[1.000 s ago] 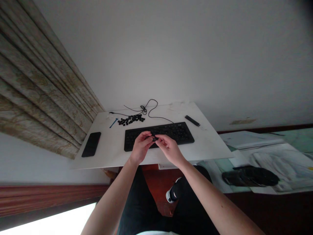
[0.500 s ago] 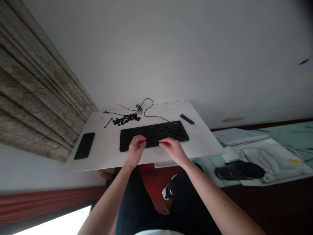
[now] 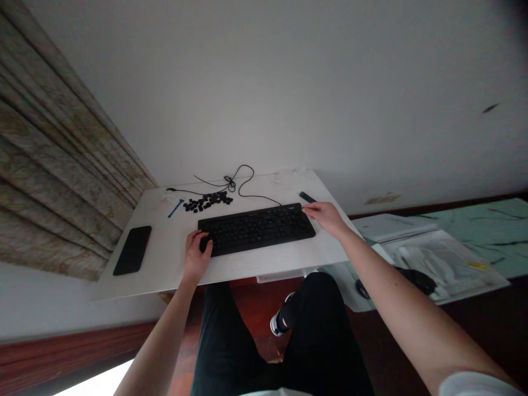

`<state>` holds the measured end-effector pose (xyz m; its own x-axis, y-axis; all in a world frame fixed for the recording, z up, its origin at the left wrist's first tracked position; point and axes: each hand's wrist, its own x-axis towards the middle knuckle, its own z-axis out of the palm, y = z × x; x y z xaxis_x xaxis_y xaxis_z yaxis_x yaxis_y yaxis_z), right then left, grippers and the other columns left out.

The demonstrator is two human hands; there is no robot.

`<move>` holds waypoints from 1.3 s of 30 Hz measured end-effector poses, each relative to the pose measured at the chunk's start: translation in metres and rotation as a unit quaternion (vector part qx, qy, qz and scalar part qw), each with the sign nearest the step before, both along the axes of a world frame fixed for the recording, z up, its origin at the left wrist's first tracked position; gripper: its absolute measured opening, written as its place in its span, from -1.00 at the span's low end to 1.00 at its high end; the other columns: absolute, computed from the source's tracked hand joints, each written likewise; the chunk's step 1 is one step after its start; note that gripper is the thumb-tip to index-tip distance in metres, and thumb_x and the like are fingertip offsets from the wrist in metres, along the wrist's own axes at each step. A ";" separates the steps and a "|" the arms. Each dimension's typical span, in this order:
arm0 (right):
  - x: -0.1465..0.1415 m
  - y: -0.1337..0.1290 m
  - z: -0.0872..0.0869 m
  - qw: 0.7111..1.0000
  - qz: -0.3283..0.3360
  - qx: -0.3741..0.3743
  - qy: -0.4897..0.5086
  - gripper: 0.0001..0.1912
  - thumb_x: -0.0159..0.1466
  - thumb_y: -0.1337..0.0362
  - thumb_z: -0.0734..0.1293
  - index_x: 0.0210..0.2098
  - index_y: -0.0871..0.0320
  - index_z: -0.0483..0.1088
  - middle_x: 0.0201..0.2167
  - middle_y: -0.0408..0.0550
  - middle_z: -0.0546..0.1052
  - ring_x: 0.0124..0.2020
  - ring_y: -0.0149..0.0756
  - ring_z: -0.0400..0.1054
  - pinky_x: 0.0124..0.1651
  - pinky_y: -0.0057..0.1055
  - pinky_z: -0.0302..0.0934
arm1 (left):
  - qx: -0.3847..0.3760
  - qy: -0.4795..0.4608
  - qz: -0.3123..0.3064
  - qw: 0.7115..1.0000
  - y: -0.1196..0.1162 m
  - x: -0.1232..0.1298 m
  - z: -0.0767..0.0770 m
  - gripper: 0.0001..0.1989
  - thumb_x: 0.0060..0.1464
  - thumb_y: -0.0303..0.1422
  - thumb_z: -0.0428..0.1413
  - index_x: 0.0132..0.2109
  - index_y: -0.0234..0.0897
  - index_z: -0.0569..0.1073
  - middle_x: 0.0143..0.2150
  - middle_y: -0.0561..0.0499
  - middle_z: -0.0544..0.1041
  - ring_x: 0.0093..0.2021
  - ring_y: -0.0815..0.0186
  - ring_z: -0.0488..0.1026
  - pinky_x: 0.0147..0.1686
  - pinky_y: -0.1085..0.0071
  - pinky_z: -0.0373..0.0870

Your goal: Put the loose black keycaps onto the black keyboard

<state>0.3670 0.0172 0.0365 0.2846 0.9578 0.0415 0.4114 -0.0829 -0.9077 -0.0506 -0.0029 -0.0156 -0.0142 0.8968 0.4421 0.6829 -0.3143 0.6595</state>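
Note:
A black keyboard [image 3: 256, 228] lies on the white table [image 3: 165, 247], its cable leading off the back edge. At the keyboard's left end is my left hand [image 3: 198, 253], fingers curled round the front left corner with the thumb on the near side. My right hand [image 3: 324, 216] is by the back right corner, thumb and forefinger pinched together; whatever is between them is too small to make out. Loose black keycaps [image 3: 207, 202] lie in a pile behind the keyboard, with a blue tool [image 3: 176, 208] to their left.
A black phone [image 3: 132, 250] lies at the table's left. Behind my right hand is a dark strip-shaped item [image 3: 306, 197]. The bundled cable [image 3: 229, 183] lies near the wall. A lower surface at the right holds a black object [image 3: 418, 280] and plastic bags.
My hands have moved apart from the keyboard's front middle, the left to its left end and the right to its back right corner. The view has shifted slightly.

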 end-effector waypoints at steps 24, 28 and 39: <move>0.012 0.070 -0.013 0.945 0.246 -0.037 -0.211 -0.90 0.04 0.21 0.46 -0.54 0.09 0.55 -0.44 -0.06 0.57 -0.30 -0.18 0.43 -0.14 -0.25 0.29 | -0.002 0.001 0.000 1.000 0.004 -0.003 -0.002 -0.83 0.12 -0.32 0.07 -0.13 -0.23 0.45 0.00 -0.12 0.40 0.08 0.11 0.38 0.17 0.08 0.29; 0.016 0.078 -0.016 0.939 0.273 -0.081 -0.191 -0.92 0.01 0.23 0.48 -0.54 0.10 0.56 -0.46 -0.03 0.59 -0.35 -0.16 0.44 -0.21 -0.26 0.29 | -0.006 0.004 0.000 1.000 0.005 -0.003 -0.002 -0.83 0.13 -0.32 0.06 -0.14 -0.23 0.45 0.00 -0.12 0.41 0.08 0.10 0.38 0.17 0.06 0.29; 0.023 0.098 -0.023 0.941 0.261 -0.117 -0.180 -0.77 -0.08 0.30 0.53 -0.41 0.12 0.51 -0.36 -0.04 0.60 -0.34 -0.21 0.43 -0.26 -0.30 0.30 | -0.001 0.018 -0.001 1.000 0.006 -0.001 -0.003 -0.81 0.12 -0.28 0.07 -0.14 -0.22 0.46 -0.01 -0.12 0.42 0.07 0.08 0.38 0.17 0.04 0.28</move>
